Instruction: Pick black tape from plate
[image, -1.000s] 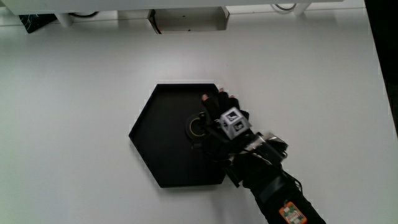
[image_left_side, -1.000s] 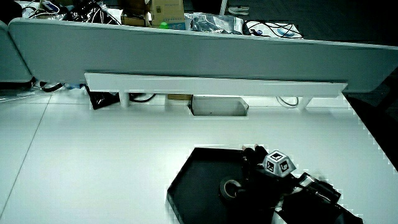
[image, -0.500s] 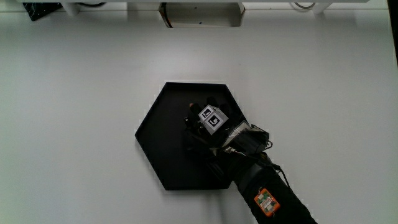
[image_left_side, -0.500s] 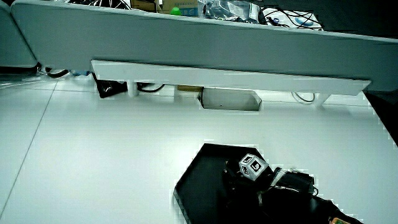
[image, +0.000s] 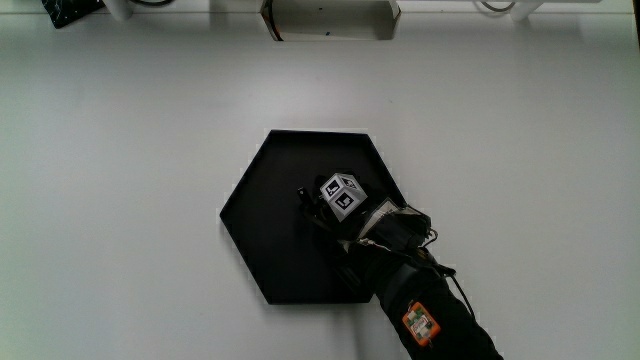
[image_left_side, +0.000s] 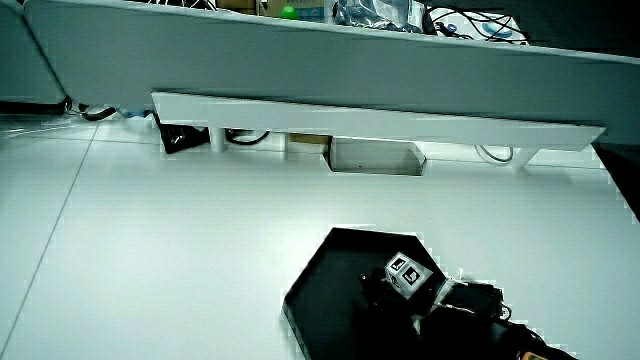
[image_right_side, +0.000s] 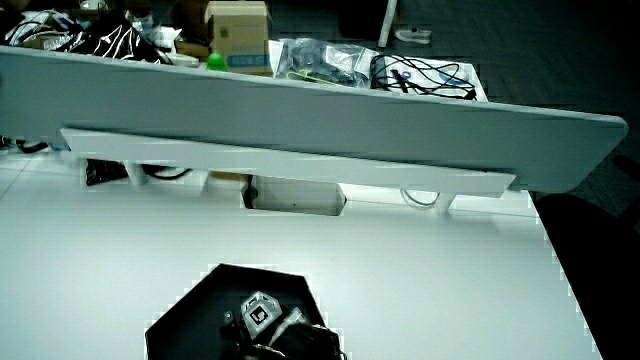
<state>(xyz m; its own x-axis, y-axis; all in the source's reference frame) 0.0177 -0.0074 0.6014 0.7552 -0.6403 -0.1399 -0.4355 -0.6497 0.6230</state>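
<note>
A black hexagonal plate (image: 258, 215) lies on the white table, seen in the main view and in both side views (image_left_side: 322, 288) (image_right_side: 185, 310). The gloved hand (image: 322, 208) rests low over the plate's middle, with the patterned cube (image: 341, 193) on its back. Its forearm reaches in from the person's side of the plate. No black tape shows in any view; the spot where it lay is covered by the hand. The hand (image_left_side: 383, 292) (image_right_side: 243, 322) looks pressed close to the plate's floor in both side views.
A low grey partition (image_left_side: 300, 65) closes the table, with a white rail (image_left_side: 370, 112) along its foot. A pale box (image: 325, 15) sits under that rail, farther from the person than the plate. A small black object (image_left_side: 180, 137) lies by the rail.
The hand has slid from the plate's edge to over its middle. The tape ring that showed beside the hand a second ago is now covered.
</note>
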